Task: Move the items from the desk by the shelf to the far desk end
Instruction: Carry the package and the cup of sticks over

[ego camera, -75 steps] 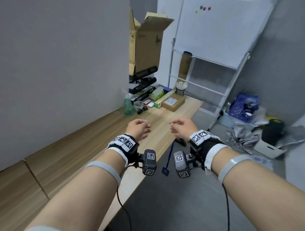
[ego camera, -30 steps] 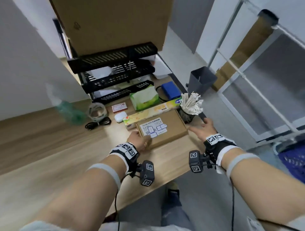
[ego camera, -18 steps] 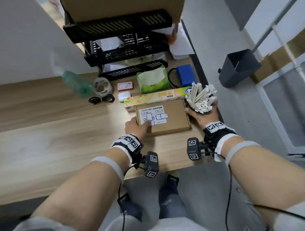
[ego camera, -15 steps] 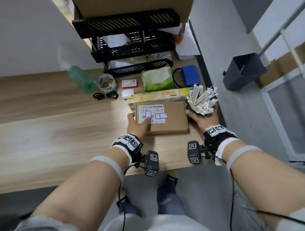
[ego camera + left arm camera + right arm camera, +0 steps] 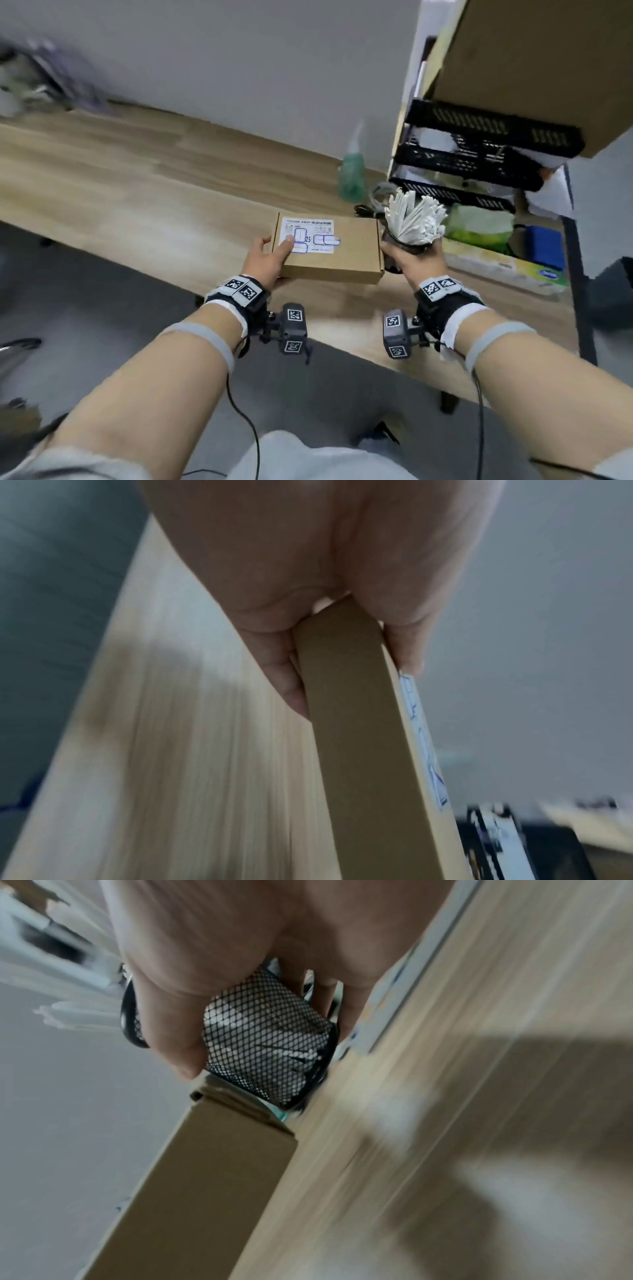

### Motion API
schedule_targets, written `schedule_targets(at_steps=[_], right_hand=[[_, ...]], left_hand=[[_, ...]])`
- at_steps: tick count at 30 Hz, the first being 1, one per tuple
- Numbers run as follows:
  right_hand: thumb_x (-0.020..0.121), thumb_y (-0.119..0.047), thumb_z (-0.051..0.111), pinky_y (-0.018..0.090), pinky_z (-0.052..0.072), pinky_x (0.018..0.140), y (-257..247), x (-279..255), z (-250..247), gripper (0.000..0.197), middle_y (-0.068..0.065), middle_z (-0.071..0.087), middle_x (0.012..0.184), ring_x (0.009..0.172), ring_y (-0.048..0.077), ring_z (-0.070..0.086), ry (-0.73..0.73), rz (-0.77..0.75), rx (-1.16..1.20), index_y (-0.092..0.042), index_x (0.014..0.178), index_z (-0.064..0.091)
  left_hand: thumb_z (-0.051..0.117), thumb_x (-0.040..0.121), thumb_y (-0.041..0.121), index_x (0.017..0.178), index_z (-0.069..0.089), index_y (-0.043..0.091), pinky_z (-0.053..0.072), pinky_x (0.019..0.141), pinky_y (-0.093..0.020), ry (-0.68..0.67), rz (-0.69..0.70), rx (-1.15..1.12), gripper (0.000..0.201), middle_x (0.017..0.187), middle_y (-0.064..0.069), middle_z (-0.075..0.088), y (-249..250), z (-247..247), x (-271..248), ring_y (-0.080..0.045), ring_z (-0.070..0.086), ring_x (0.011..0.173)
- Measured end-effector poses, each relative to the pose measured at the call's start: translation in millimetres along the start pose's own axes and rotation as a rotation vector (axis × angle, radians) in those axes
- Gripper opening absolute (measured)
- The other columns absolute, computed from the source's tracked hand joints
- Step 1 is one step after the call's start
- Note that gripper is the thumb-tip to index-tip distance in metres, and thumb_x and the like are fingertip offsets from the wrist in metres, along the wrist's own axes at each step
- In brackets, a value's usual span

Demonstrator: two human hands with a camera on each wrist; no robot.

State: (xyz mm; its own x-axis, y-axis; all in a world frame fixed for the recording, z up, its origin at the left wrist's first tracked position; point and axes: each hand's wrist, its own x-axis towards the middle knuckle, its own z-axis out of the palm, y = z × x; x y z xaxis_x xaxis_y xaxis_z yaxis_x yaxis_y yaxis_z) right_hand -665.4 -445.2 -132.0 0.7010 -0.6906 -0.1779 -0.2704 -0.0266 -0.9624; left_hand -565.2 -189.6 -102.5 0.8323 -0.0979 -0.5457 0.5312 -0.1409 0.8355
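Note:
A flat brown cardboard box [image 5: 335,250] with a white label hangs just above the wooden desk [image 5: 137,192]. My left hand [image 5: 269,258] grips its left end, thumb on the label and fingers underneath; in the left wrist view the box [image 5: 363,750] is seen edge-on in my left hand [image 5: 308,615]. My right hand [image 5: 411,262] holds a black mesh cup [image 5: 406,245] full of white sticks [image 5: 412,219], lifted off the desk. The right wrist view shows the mesh cup [image 5: 267,1039] inside my right hand [image 5: 219,969], right beside the box [image 5: 205,1183].
A black tiered shelf [image 5: 479,150] under a large cardboard carton [image 5: 534,61] stands at the right. Near it lie a green bottle [image 5: 352,178], a green tissue pack [image 5: 476,222], a blue box [image 5: 543,246] and a long yellow-green box [image 5: 503,267]. The desk stretches left.
Both hands have lifted their items off the desk, the box in the left, the stick cup in the right. My view has swung left along the desk.

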Motion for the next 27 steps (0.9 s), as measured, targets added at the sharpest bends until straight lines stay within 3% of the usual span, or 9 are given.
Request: schedule_targets(at_steps=[1,4,5,6,8,11,15,21,27], right_hand=[[0.062,-0.019,0.092,0.036,0.047,0.106,-11.7,-5.7,27.9,0.079,0.001,0.067,0.123,0.114,0.014,0.063,-0.049,-0.029,0.011,-0.011,0.131,0.053],[0.067,-0.014,0.089,0.007,0.043,0.095,-46.6,-27.7,113.9,0.075,-0.003,0.064,0.125,0.110,0.004,0.060,-0.188,-0.152,-0.032,-0.007,0.133,0.052],[0.067,-0.016,0.089,0.002,0.042,0.090,-56.3,-36.7,143.6,0.074,-0.006,0.062,0.123,0.106,0.002,0.059,-0.224,-0.176,-0.040,-0.009,0.132,0.053],[0.065,-0.023,0.090,0.006,0.044,0.092,-62.3,-44.5,173.1,0.075,-0.009,0.063,0.122,0.105,0.002,0.059,-0.255,-0.192,-0.057,-0.012,0.131,0.054],[0.060,-0.037,0.090,0.025,0.051,0.099,-73.7,-65.3,230.5,0.079,-0.010,0.066,0.121,0.106,0.005,0.063,-0.329,-0.214,-0.071,-0.019,0.129,0.056],[0.065,-0.023,0.090,0.021,0.052,0.094,-87.3,-97.2,310.3,0.071,-0.007,0.067,0.118,0.101,0.004,0.065,-0.468,-0.253,-0.066,-0.015,0.128,0.057],[0.057,-0.035,0.092,0.037,0.053,0.099,-96.3,-128.9,397.5,0.079,-0.008,0.070,0.119,0.108,0.007,0.066,-0.620,-0.293,-0.097,-0.021,0.127,0.058],[0.060,-0.037,0.091,0.027,0.050,0.096,-105.5,-159.4,500.0,0.082,-0.010,0.068,0.119,0.106,0.006,0.064,-0.785,-0.305,-0.145,-0.022,0.132,0.053],[0.052,-0.048,0.090,0.033,0.055,0.095,-115.1,-148.4,617.5,0.089,-0.010,0.070,0.116,0.103,0.005,0.067,-0.907,-0.280,-0.174,-0.023,0.130,0.055]], left_hand=[[0.071,0.089,0.037,0.132,0.043,0.021,0.058,0.086,-0.056,0.039,0.021,-0.027,0.054,0.122,-0.012,0.063,3.9,-30.3,-0.1,-0.031,0.067,0.105],[0.070,0.089,0.040,0.134,0.044,0.020,0.060,0.082,-0.051,0.159,0.079,-0.075,0.056,0.120,-0.010,0.064,9.8,-125.8,-4.3,-0.027,0.068,0.097],[0.070,0.089,0.041,0.135,0.044,0.021,0.061,0.081,-0.051,0.196,0.090,-0.102,0.056,0.120,-0.010,0.064,9.6,-158.7,-6.5,-0.026,0.068,0.097],[0.071,0.088,0.042,0.135,0.044,0.021,0.061,0.080,-0.050,0.230,0.096,-0.131,0.058,0.120,-0.009,0.064,8.5,-190.7,-8.2,-0.026,0.069,0.099],[0.073,0.086,0.043,0.134,0.045,0.020,0.062,0.076,-0.050,0.307,0.113,-0.183,0.059,0.123,-0.008,0.064,3.7,-252.6,-12.9,-0.026,0.070,0.101],[0.072,0.087,0.042,0.133,0.046,0.019,0.061,0.077,-0.052,0.421,0.131,-0.242,0.058,0.126,-0.006,0.064,-5.6,-334.8,-23.3,-0.026,0.069,0.105],[0.072,0.088,0.039,0.132,0.044,0.022,0.060,0.081,-0.053,0.545,0.121,-0.356,0.056,0.125,-0.005,0.064,-19.2,-414.5,-35.0,-0.024,0.069,0.105],[0.075,0.085,0.038,0.135,0.043,0.024,0.060,0.084,-0.053,0.676,0.072,-0.489,0.061,0.119,-0.007,0.069,-36.0,-492.2,-37.0,-0.024,0.073,0.098],[0.075,0.086,0.036,0.143,0.039,0.022,0.061,0.080,-0.049,0.792,0.036,-0.549,0.069,0.122,-0.010,0.069,-29.4,-550.0,5.4,-0.025,0.074,0.097]])
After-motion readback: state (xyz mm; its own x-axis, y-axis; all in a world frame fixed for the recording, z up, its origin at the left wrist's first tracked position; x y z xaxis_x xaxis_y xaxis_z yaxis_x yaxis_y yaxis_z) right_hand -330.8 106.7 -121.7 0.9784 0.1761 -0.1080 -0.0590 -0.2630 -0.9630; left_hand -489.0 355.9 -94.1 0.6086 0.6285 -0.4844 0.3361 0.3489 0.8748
